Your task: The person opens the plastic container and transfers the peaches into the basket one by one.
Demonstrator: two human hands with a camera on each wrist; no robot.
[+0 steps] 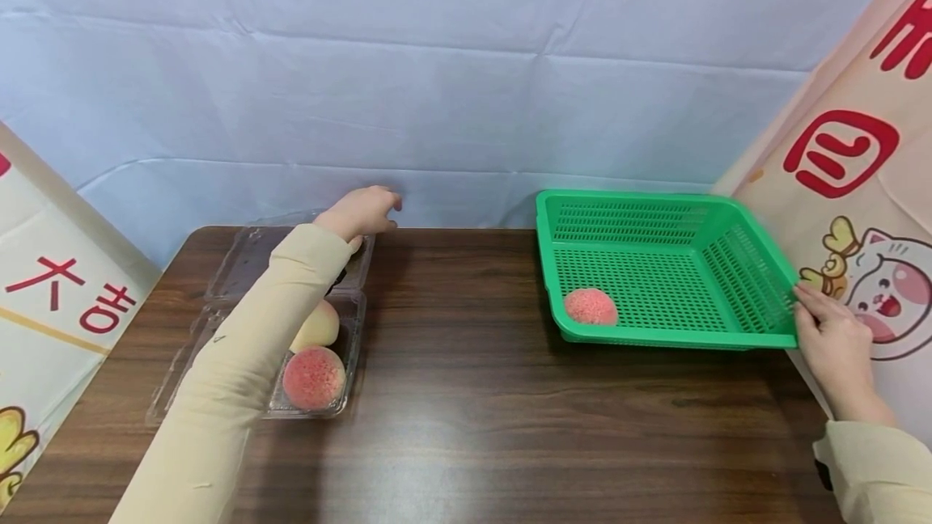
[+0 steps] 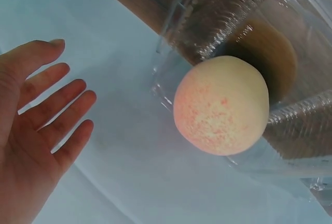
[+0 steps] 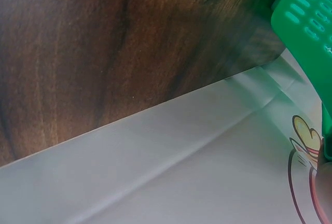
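My left hand [image 1: 364, 211] hovers past the far end of an open clear plastic box [image 1: 354, 346], its fingers loosely spread and holding nothing. In the left wrist view that hand [image 2: 44, 115] is beside a pale peach [image 2: 221, 105] with a pink blush, a gap between them. Two more peaches, one pale [image 1: 318, 325] and one pink [image 1: 315, 378], sit in the near half of the box, partly behind my sleeve. At right, my right hand [image 1: 833, 342] grips the near right corner of a green basket [image 1: 648, 338]. One pink peach [image 1: 591, 307] lies in the basket's near left corner.
A brown wooden table [image 1: 466, 427] bears both containers. Pale blue cloth [image 1: 437, 103] hangs along its far edge. Printed cloths stand at both sides, the right one [image 1: 837, 152] close to the basket.
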